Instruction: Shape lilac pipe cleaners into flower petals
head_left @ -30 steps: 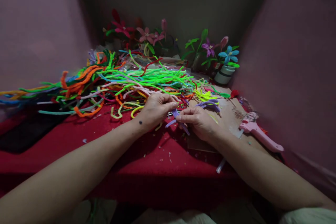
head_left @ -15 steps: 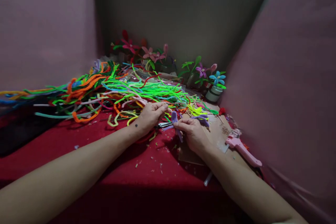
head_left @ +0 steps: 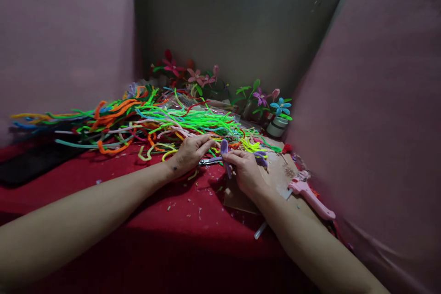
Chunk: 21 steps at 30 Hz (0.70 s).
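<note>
My right hand pinches a purple pipe-cleaner piece bent into petal loops, held just above the red cloth. My left hand rests palm down beside it at the edge of the pile of coloured pipe cleaners, fingers curled loosely over some strands. Small scissors lie between the two hands. More purple petal pieces lie just right of my right hand.
A pink glue gun lies on a brown cardboard sheet at the right. Finished pipe-cleaner flowers and a small white pot with flowers stand at the back. Pink walls close in on both sides.
The camera has tilted up, so everything sits lower and smaller in view. My left hand has let go of the purple piece and settled on the pile; my right hand keeps the piece, raised upright.
</note>
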Each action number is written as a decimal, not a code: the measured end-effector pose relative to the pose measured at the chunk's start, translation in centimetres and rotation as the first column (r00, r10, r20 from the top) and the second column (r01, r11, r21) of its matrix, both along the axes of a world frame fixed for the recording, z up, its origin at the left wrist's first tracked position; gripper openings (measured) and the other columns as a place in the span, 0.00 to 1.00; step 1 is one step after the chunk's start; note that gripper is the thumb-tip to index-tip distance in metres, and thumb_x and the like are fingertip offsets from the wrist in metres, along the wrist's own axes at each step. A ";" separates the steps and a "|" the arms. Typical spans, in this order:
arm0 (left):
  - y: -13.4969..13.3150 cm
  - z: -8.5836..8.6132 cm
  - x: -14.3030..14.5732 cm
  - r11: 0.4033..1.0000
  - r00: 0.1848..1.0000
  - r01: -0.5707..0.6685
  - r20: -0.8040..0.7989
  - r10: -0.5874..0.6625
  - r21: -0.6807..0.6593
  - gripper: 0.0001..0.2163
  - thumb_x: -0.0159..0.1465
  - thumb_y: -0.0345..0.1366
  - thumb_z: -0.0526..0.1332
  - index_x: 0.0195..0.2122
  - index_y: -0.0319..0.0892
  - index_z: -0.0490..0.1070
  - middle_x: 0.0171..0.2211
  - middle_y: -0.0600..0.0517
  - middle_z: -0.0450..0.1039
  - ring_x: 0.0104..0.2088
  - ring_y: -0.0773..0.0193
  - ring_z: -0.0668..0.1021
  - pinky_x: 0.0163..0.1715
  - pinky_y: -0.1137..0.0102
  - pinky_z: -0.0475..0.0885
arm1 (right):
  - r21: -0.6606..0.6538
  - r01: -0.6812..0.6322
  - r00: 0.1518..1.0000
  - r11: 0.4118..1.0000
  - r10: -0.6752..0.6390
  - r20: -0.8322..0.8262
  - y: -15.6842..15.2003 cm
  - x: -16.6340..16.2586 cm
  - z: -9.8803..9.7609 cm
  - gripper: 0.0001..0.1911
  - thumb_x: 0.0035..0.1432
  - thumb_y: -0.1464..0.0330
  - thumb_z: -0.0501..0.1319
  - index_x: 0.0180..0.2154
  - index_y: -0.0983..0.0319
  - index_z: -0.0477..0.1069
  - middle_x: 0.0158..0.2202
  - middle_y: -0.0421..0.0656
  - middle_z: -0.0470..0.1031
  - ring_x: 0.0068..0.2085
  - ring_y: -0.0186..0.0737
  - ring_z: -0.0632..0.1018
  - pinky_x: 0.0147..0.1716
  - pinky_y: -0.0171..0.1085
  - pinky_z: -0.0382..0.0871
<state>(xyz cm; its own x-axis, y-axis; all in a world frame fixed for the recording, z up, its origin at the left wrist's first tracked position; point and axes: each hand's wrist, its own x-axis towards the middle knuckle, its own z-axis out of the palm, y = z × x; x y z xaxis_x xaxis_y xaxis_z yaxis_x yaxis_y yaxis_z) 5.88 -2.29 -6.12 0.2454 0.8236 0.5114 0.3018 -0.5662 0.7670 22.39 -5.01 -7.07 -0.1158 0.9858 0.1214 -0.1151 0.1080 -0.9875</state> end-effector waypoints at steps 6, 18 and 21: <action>-0.4 -0.1 0.1 0.999 0.999 0.042 -0.018 -0.043 -0.021 0.09 0.60 0.39 0.55 0.35 0.40 0.71 0.31 0.53 0.72 0.31 0.68 0.72 0.34 0.74 0.66 | -0.007 0.066 0.995 0.998 -0.066 -0.069 0.5 0.1 0.4 0.09 0.41 0.65 0.63 0.17 0.63 0.68 0.15 0.35 0.63 0.18 0.28 0.59 0.19 0.32 0.51; -1.4 -0.1 0.1 0.998 0.973 -0.015 -0.230 0.027 0.053 0.11 0.60 0.40 0.57 0.30 0.39 0.74 0.23 0.54 0.70 0.26 0.70 0.69 0.29 0.75 0.65 | -0.068 0.022 0.993 0.997 -0.030 -0.115 0.8 0.0 0.4 0.07 0.39 0.66 0.64 0.21 0.64 0.72 0.15 0.34 0.64 0.17 0.27 0.58 0.17 0.32 0.49; -1.4 -0.1 0.0 1.000 0.979 -0.019 -0.203 0.019 0.000 0.10 0.59 0.40 0.58 0.29 0.39 0.74 0.23 0.54 0.70 0.25 0.70 0.69 0.28 0.76 0.65 | -0.110 -0.006 0.992 0.994 -0.008 -0.124 0.7 -0.1 0.6 0.07 0.39 0.67 0.63 0.18 0.63 0.68 0.14 0.33 0.62 0.16 0.26 0.57 0.16 0.32 0.46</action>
